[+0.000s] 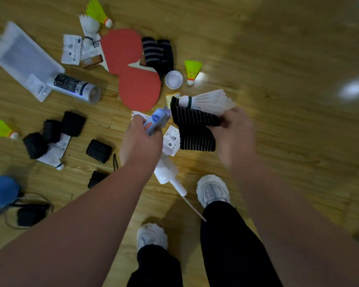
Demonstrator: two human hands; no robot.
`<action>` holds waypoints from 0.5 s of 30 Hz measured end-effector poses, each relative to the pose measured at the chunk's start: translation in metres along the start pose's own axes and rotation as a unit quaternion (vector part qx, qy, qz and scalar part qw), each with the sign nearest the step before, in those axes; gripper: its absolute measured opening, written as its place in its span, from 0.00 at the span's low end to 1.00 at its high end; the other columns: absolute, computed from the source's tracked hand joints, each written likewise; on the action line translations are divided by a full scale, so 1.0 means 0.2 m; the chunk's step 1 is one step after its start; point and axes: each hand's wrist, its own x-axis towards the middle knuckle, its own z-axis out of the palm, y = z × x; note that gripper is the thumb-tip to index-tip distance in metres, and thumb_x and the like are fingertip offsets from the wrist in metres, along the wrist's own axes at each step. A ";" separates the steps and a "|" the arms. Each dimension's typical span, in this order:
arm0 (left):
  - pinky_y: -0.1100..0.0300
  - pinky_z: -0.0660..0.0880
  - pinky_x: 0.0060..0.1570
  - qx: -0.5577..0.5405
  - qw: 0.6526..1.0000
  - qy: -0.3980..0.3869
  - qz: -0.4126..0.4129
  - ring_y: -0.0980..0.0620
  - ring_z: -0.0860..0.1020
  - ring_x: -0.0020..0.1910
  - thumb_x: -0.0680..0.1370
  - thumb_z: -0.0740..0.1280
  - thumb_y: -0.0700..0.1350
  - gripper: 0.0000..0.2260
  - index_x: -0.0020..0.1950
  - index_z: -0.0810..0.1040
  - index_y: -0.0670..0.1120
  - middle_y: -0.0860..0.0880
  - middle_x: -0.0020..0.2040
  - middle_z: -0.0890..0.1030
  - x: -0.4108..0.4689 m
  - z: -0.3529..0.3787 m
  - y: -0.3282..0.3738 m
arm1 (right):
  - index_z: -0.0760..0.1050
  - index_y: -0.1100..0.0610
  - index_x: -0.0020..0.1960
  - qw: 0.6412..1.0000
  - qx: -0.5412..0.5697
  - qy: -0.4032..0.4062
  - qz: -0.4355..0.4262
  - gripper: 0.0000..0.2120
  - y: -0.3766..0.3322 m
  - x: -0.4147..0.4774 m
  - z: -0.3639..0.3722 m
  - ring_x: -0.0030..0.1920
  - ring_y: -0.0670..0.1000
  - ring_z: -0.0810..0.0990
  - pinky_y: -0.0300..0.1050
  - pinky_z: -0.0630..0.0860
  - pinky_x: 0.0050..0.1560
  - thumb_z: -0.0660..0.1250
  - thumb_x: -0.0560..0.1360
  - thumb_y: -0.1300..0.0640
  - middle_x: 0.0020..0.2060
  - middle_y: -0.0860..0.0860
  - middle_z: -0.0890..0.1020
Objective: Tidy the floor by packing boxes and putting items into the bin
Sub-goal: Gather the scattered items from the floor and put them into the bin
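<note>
- Left hand (140,139): grip clamped round a small blue-and-white carton (156,121), held above the wooden floor (278,131). Light, thin-walled card by the look; best held across its long faces, since a hard squeeze would likely dent it.
- Right hand (234,131): grip clamped on a black ribbed wristband (192,118), with a white feather shuttlecock (209,101) lying on top against the fingers. A second black ribbed band (197,138) hangs just below; whether it is held or lying on the floor cannot be told.
- Wristbands: soft, stretchy, not fragile; take anywhere, bunch freely.
- Shuttlecocks, white and yellow (193,71): very light, feathers or skirt crush easily; take by the cork end.
- Two red table-tennis bats (131,67): overlapping on the floor, stiff and flat; lift by edge or handle.
- Shuttlecock tube (76,87): lies on its side just beside a clear plastic tray (23,56); likely to roll.
- Loose black bands (98,151) and paper labels (71,49): scattered at left, not yet gathered.
- No bin in view.
</note>
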 end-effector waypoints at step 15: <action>0.56 0.59 0.30 0.006 0.959 -0.144 0.243 0.50 0.63 0.29 0.78 0.64 0.49 0.12 0.39 0.63 0.51 0.48 0.34 0.68 -1.03 -0.47 0.84 | 0.75 0.48 0.38 0.949 0.183 0.254 0.047 0.13 -0.47 -1.20 -0.93 0.42 0.39 0.74 0.26 0.68 0.40 0.67 0.73 0.65 0.44 0.45 0.74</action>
